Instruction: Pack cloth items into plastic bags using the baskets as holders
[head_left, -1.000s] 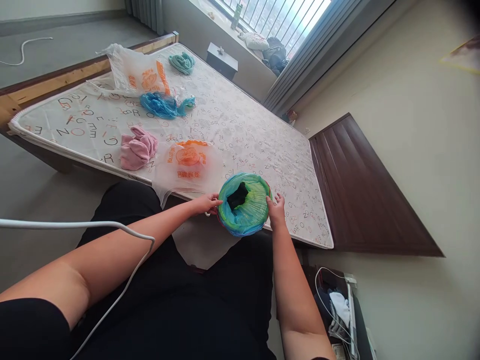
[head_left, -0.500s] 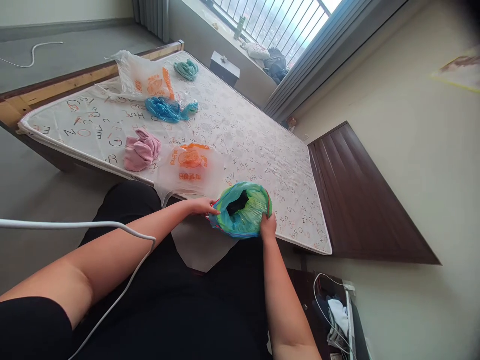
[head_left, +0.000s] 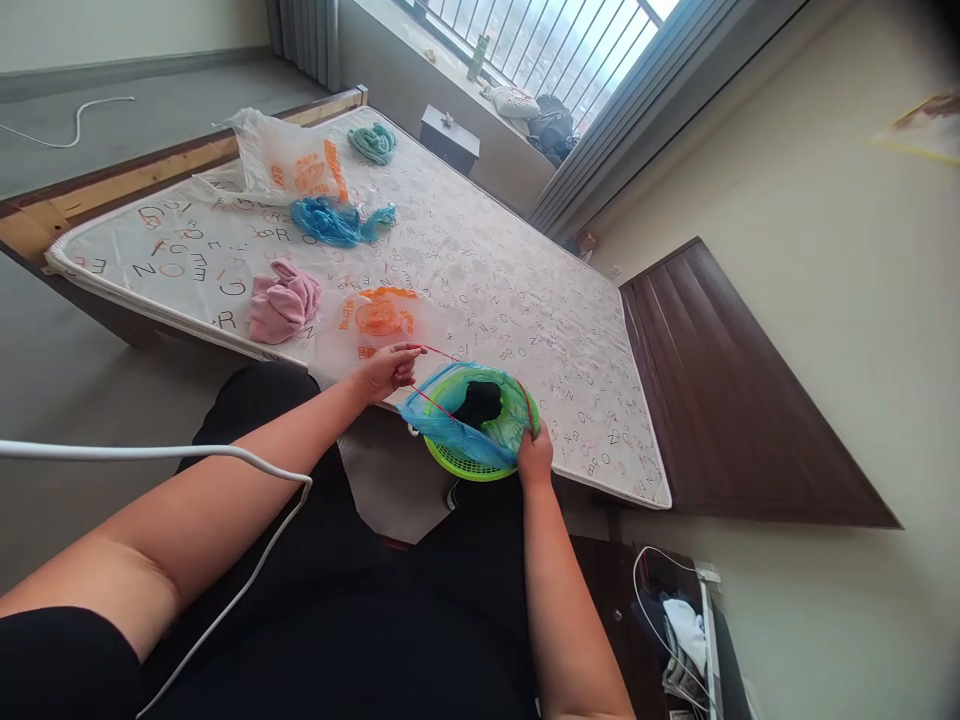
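Note:
A green plastic basket [head_left: 466, 468] stands in front of me, lined with a translucent blue trash bag [head_left: 454, 437]. Something dark shows inside it. My left hand [head_left: 388, 371] is pinched on the bag's red drawstring [head_left: 433, 402], pulled out taut to the left of the rim. On the other side, my right hand [head_left: 535, 456] grips the rim of the basket together with the bag edge. Just beyond lies a clear plastic bag with orange print [head_left: 384, 315] on the mattress [head_left: 525, 330], beside a folded pink cloth [head_left: 283, 303].
Farther back on the mattress are a crumpled blue plastic bag [head_left: 334, 220], another white printed bag [head_left: 289, 160] and a green cloth [head_left: 373, 143]. A white cable [head_left: 187, 452] crosses above my left arm. The dark headboard [head_left: 735, 400] rises at right.
My left hand has moved from the rim up and leftward, drawing the red drawstring out. The bag edge has lifted off the basket's left side, exposing more green rim. My right hand stays put.

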